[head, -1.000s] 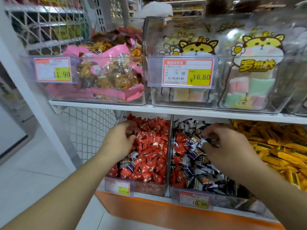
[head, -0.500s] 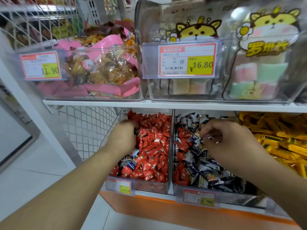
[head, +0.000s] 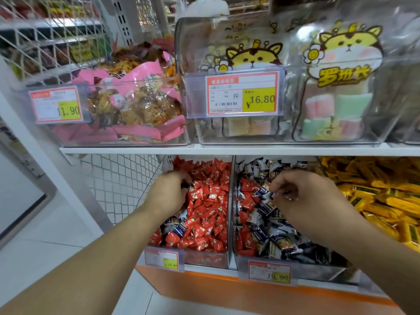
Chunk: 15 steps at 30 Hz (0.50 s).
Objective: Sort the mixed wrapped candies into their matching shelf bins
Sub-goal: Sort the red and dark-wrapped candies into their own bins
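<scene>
On the lower shelf, a clear bin (head: 205, 259) holds red wrapped candies (head: 204, 201), with a few dark blue ones (head: 179, 228) mixed in near its front left. The bin to its right (head: 318, 270) holds dark blue and black candies (head: 268, 233), with red ones (head: 246, 192) along its left side. My left hand (head: 167, 193) is in the red bin, fingers curled round a small dark candy (head: 185, 185). My right hand (head: 300, 198) hovers over the dark bin and pinches a wrapped candy (head: 288, 197) whose colour I cannot make out.
A bin of yellow wrapped bars (head: 381, 196) sits to the right. The upper shelf (head: 136, 150) overhangs the bins and carries pink snack bags (head: 136, 105) and clear marshmallow boxes (head: 329, 105). A white wire mesh panel (head: 118, 183) closes the left side. Price tags front each bin.
My left hand has pushed a little deeper into the red bin and closed on a dark candy. My right hand has stayed over the dark bin, fingers still pinched.
</scene>
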Tool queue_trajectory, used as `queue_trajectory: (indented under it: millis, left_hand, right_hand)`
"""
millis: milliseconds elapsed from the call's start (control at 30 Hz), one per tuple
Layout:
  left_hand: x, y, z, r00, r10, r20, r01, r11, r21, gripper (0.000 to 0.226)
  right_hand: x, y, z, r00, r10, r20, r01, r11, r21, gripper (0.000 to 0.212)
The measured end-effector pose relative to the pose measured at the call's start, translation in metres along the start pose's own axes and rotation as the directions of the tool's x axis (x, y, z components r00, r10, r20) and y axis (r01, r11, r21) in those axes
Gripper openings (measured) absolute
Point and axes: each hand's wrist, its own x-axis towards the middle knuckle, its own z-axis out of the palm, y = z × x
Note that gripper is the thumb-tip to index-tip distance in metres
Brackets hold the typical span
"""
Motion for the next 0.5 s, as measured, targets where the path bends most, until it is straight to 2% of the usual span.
queue_trajectory:
  millis: [67,167,300,400,500]
  left_hand:
    - [-0.002,-0.001,-0.003,0.999,0.019,-0.029,-0.019,1.000,-0.019,0.017]
    - [-0.006,0.000,-0.005,0.998,0.050,-0.034,-0.050,0.999,-0.004,0.017]
    - [-0.012,0.005,-0.015,0.997,-0.017,-0.081,0.014,0.999,-0.038,0.019]
    - [-0.025,0.019,-0.035,0.984,-0.105,-0.145,0.083,0.985,-0.150,0.016]
    - [-0.053,0.043,-0.051,0.973,-0.184,-0.137,0.124,0.924,-0.362,0.016]
  right_hand:
    - [0.000,-0.001,0.001,1.000,0.001,0.007,-0.001,1.000,0.006,0.019]
    - [-0.001,-0.002,0.002,1.000,0.001,0.025,-0.001,1.000,0.000,0.019]
    - [-0.003,-0.003,0.002,0.999,-0.031,0.027,0.031,0.999,-0.006,0.018]
    - [-0.005,-0.006,0.001,0.999,-0.029,0.022,0.029,1.000,-0.012,0.018]
    - [-0.008,-0.012,0.000,0.996,-0.081,0.048,0.083,0.996,-0.028,0.021]
